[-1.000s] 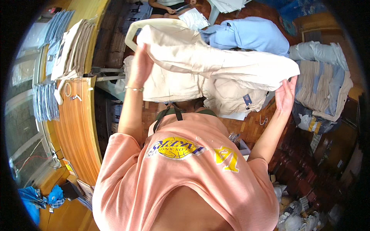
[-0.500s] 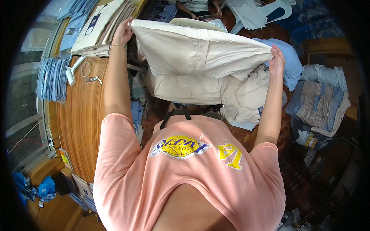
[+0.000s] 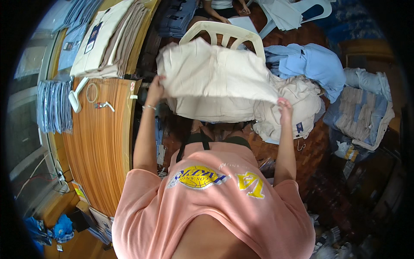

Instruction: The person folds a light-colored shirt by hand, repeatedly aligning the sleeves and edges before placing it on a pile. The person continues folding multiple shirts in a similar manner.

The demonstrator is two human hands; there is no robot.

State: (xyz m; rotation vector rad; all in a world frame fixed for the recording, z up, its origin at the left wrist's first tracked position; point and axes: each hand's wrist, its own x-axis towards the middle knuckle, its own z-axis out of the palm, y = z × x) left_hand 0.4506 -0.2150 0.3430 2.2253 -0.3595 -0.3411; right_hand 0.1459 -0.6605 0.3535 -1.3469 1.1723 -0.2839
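Observation:
A cream shirt point(image 3: 215, 71) is stretched wide between my two hands, its far edge billowing up and blurred. My left hand point(image 3: 156, 90) pinches its near left corner. At the near right corner, my right hand point(image 3: 285, 111) grips the cloth between thumb and fingers. Beneath the shirt, more folded cream cloth point(image 3: 211, 111) lies in a pile, partly hidden. A crumpled cream garment point(image 3: 297, 97) with a dark tag lies beside my right hand. Blue garments point(image 3: 312, 64) are heaped beyond it.
A wooden table point(image 3: 101, 142) stands on my left, with a tape roll point(image 3: 92, 92) and white handheld tool point(image 3: 75, 99). Folded cream garments point(image 3: 105, 43) are stacked behind. A cream plastic chair point(image 3: 224, 29) is ahead; another person's hand point(image 3: 225, 20) shows beyond. Bagged garments point(image 3: 355, 112) sit right.
Both hands have come down and nearer to me, and closer together, still holding the shirt. Its far edge now puffs upward, and the chair back behind it shows more.

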